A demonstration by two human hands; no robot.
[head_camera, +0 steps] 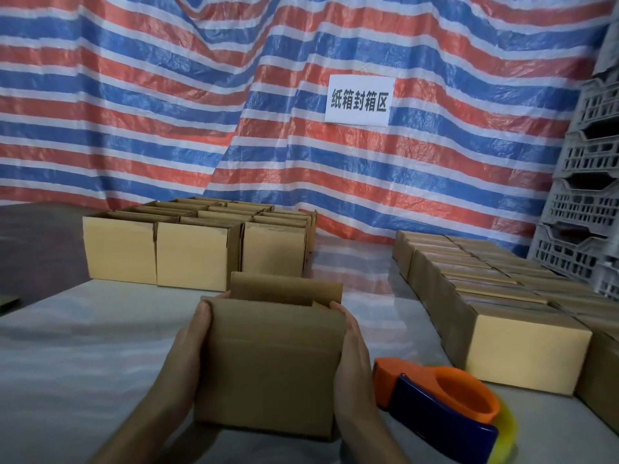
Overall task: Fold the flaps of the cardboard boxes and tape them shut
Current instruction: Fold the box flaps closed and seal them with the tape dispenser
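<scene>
1. Both hands, my left hand (pixel 192 333) and right hand (pixel 351 343), clamped the cardboard box (pixel 271 370) by its side walls at the near centre of the table (pixel 83 346), fingers curled round it.
2. Its far flap (pixel 284 288) stood upright. My judgement was to close the long flaps edge to edge.
3. The tape dispenser (pixel 438 400) lay just to the right.

Single head view, looking forward and down — close over the table (pixel 83 346), facing tarp wall (pixel 167 112)
</scene>
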